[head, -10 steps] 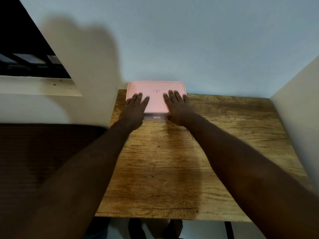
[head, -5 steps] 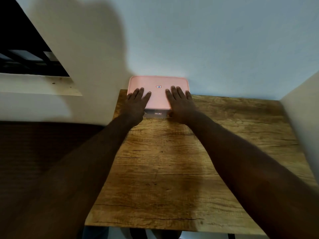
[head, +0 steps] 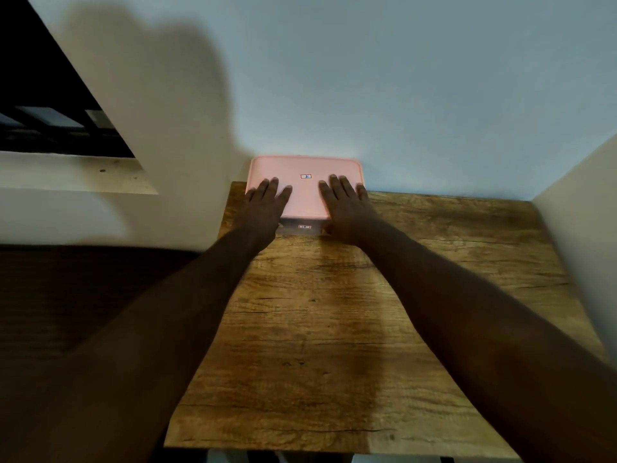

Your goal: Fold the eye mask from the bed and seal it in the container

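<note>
Looks close to finished. Presses the pink lid (head: 305,195) down onto the container (head: 300,227) with both hands: left hand (head: 263,205) flat on the lid's left half, fingers straight and slightly spread; right hand (head: 347,208) the same on the right half. Sits at the far edge of the surface (head: 317,329), against the wall, left of centre. Shows no eye mask anywhere; presumably folded and inside, though cannot tell through the lid. Leaves, at a guess, only the sealing itself: pushing the rim fully home all round, then letting go.
</note>
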The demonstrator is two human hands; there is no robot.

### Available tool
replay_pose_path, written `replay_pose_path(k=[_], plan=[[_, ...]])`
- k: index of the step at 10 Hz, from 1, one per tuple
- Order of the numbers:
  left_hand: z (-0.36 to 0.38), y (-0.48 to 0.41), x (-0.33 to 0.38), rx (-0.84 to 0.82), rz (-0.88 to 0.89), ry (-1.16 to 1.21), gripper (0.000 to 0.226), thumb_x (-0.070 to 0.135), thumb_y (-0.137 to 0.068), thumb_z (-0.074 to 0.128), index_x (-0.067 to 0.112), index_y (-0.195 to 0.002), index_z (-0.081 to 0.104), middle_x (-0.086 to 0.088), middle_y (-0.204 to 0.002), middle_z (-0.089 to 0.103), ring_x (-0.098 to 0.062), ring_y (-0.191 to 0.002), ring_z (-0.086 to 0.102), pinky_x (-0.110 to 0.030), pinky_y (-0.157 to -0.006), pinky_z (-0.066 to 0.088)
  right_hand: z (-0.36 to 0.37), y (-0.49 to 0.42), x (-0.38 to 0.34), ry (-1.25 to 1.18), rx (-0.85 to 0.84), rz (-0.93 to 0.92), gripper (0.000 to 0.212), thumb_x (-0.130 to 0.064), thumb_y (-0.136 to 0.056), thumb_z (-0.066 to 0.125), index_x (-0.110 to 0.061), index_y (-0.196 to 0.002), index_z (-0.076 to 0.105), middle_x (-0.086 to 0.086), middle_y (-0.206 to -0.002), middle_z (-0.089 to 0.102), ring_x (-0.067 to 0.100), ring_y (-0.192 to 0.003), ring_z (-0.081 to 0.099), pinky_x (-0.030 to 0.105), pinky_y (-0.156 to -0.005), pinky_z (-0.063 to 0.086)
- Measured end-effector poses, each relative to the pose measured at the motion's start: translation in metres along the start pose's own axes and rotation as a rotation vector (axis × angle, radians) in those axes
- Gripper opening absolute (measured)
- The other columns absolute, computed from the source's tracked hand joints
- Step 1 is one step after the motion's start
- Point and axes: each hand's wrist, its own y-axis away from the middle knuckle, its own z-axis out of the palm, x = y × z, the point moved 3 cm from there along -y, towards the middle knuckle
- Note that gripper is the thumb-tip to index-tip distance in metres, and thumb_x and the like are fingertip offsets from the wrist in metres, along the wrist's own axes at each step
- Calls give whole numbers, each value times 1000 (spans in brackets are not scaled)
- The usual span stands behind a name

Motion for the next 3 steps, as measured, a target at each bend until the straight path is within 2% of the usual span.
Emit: replay_pose_path(k=[1, 2, 3], plan=[[-8, 13, 8, 60, -37, 22, 84, 20, -94, 56, 13, -154, -3, -16, -162, -3, -31, -149, -3, -45, -119, 1, -9, 7, -4, -18, -17, 24, 111, -47, -84, 69, -15, -155, -10, 13, -165, -9, 29, -152, -9, 54, -119, -5], [-10, 35, 21, 182, 87, 47, 85, 25, -92, 56, 7, -153, 1, -17, -162, 1, -31, -150, 0, -44, -119, 1, -16, 27, -12, -39, 51, 36, 107, -51, -87, 64, -14, -156, -9, 12, -165, -6, 28, -152, -6, 53, -120, -4], [-18, 56, 26, 208, 184, 29, 83, 30, -93, 55, 5, -153, 4, -17, -162, 5, -30, -150, 3, -44, -120, 1, -19, 51, -22, -34, 99, 61, 101, -54, -89, 59, -13, -156, -5, 12, -165, -3, 28, -152, -4, 54, -121, -1]])
